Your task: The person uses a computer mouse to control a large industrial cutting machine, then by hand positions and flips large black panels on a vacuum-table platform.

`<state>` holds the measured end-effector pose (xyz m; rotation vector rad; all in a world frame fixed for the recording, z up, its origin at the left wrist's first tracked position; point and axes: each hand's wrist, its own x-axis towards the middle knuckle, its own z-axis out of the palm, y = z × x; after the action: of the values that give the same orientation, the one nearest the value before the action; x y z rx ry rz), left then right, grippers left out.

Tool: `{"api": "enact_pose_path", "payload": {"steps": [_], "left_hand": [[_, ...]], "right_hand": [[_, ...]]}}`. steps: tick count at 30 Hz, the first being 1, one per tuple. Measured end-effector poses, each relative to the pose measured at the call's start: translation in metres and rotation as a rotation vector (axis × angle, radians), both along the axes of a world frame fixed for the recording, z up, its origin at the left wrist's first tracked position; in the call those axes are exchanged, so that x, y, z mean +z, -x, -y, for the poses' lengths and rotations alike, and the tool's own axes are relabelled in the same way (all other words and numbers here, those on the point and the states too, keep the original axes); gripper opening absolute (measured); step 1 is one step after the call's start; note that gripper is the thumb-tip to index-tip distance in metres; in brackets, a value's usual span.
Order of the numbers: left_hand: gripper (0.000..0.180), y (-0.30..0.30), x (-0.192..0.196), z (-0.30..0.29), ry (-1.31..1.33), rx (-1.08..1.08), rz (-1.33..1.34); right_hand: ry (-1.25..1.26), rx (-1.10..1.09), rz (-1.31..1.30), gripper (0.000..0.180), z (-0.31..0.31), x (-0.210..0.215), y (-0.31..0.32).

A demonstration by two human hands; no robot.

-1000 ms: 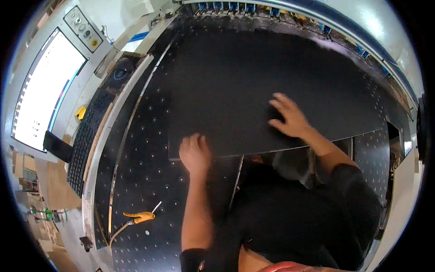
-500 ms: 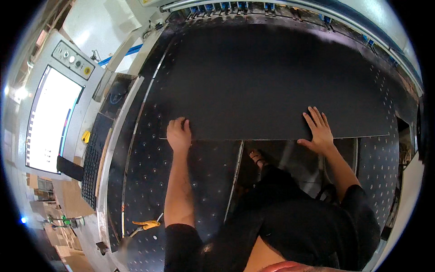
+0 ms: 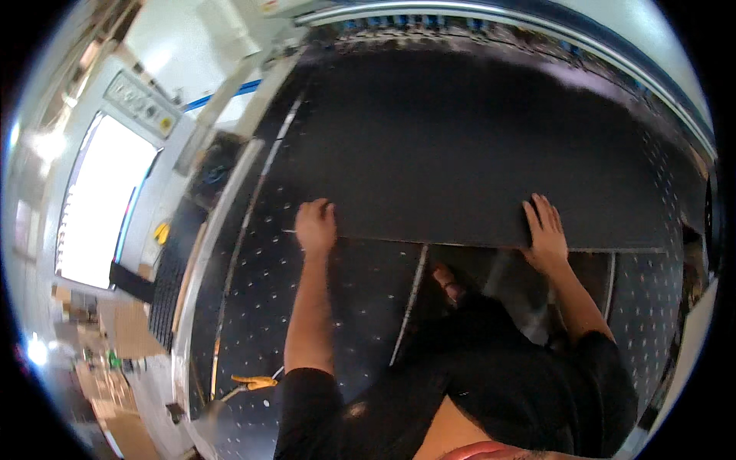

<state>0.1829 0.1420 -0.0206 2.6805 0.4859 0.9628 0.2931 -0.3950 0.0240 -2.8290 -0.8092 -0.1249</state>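
Note:
A large flat black panel (image 3: 460, 153) lies across the dark table in front of me, its pale, thin near edge running from side to side. At the left end of that edge is my left hand (image 3: 315, 226), its bent fingers closed over the panel's border; the fingertips are partly hidden. Further right, my right hand (image 3: 547, 230) rests palm down on the panel near the same edge. Its fingers are stretched forward, and its thumb is hard to make out.
The dark table (image 3: 268, 307) is dotted with small pale studs. At left stand a lit screen (image 3: 107, 199) and a keyboard (image 3: 165, 299). A yellow-handled tool (image 3: 254, 381) lies low on the table. A metal rail (image 3: 429, 8) spans the far side. Below the panel's edge, a gap shows my foot (image 3: 448, 284).
The view has turned slightly, shifting the scene right. My right thumb, spread to the left before, is now drawn in closer. My left hand stays at the panel's left end.

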Motion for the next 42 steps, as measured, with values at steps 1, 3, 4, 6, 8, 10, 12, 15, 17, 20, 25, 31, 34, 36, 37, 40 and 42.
{"api": "enact_pose_path", "payload": {"steps": [1,3,4,6,8,10,12,15,17,20,25,31,34,36,37,40,42], "left_hand": [[0.019,0.000,0.007,-0.006,0.083,0.045,-0.028],[0.020,-0.014,0.013,0.000,0.025,0.035,-0.024],[0.020,-0.022,0.022,0.010,0.077,0.059,-0.061],[0.018,-0.025,0.017,0.015,0.099,-0.056,0.080],[0.020,-0.025,0.016,0.016,0.170,-0.035,-0.009],[0.019,-0.021,0.014,0.012,0.151,-0.013,0.030],[0.019,-0.020,0.012,0.014,0.118,-0.016,0.057],[0.024,-0.027,0.011,0.025,0.063,-0.046,0.096],[0.026,-0.033,0.013,0.034,0.077,-0.006,0.070],[0.028,-0.036,0.012,0.034,0.101,0.034,0.101],[0.029,-0.035,0.008,0.034,0.132,0.027,0.066],[0.026,-0.027,0.010,0.030,0.148,0.025,-0.042],[0.024,-0.034,0.016,0.036,0.134,0.020,-0.026],[0.024,-0.039,0.019,0.036,0.134,-0.011,-0.012],[0.025,-0.038,0.019,0.035,0.136,0.007,-0.059],[0.026,-0.028,0.001,0.019,0.107,0.032,-0.016],[0.025,-0.032,0.007,0.024,0.129,0.049,-0.047]], "right_hand": [[-0.033,0.014,0.016,0.098,-0.011,0.008,-0.001],[-0.166,0.000,0.146,0.086,-0.005,-0.005,0.002],[-0.133,-0.013,0.124,0.085,0.000,-0.007,0.002],[-0.063,0.017,0.119,0.081,0.022,-0.020,0.006],[-0.060,0.070,0.192,0.075,0.034,-0.037,0.001],[-0.046,0.110,0.232,0.070,0.033,-0.049,-0.008],[-0.061,0.167,0.220,0.070,0.026,-0.048,-0.017],[-0.054,0.159,0.187,0.079,0.011,-0.046,-0.030],[-0.052,0.109,0.114,0.086,-0.004,-0.034,-0.038],[-0.090,0.084,0.025,0.091,-0.031,-0.012,-0.048],[-0.127,0.130,0.084,0.087,-0.052,-0.027,-0.085],[-0.149,0.085,0.097,0.081,-0.089,-0.028,-0.115],[-0.140,0.049,0.065,0.080,-0.095,-0.016,-0.128],[-0.154,0.033,0.092,0.080,-0.104,-0.013,-0.139],[-0.151,0.026,0.060,0.080,-0.114,-0.009,-0.139],[-0.131,0.014,-0.027,0.081,-0.147,0.004,-0.147],[-0.108,-0.010,-0.022,0.083,-0.155,0.000,-0.160]]}}
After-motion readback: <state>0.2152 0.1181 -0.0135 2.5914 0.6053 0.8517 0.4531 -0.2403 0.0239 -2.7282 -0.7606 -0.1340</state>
